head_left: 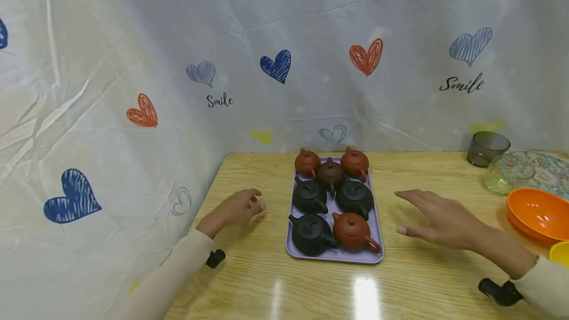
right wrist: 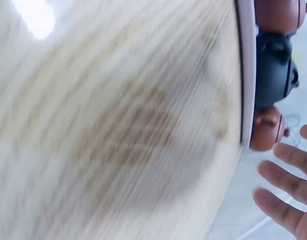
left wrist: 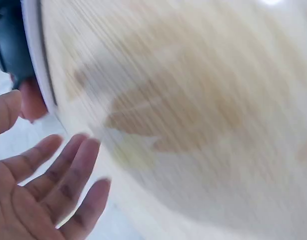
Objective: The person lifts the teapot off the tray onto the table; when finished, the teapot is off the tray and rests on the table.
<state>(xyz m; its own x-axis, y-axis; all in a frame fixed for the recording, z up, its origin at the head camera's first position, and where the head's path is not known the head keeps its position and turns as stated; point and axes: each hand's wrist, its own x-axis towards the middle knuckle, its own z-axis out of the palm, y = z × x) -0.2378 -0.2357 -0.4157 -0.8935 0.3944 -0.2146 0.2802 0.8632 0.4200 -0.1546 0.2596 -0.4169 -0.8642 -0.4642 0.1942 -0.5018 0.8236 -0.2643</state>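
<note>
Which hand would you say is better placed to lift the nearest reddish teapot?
Probably the right hand: open, on the handle side of that teapot; the left hand is on the opposite side of the tray.

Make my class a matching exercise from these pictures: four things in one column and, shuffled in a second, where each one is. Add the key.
Things
1. left hand
2. dark brown teapot
3. tray
4. orange bowl

Places
A. underneath the teapots
B. near the greenish glass bowl
C. left of the tray
D. standing on the tray

Right pairs: 1-C, 2-D, 3-A, 4-B
</note>
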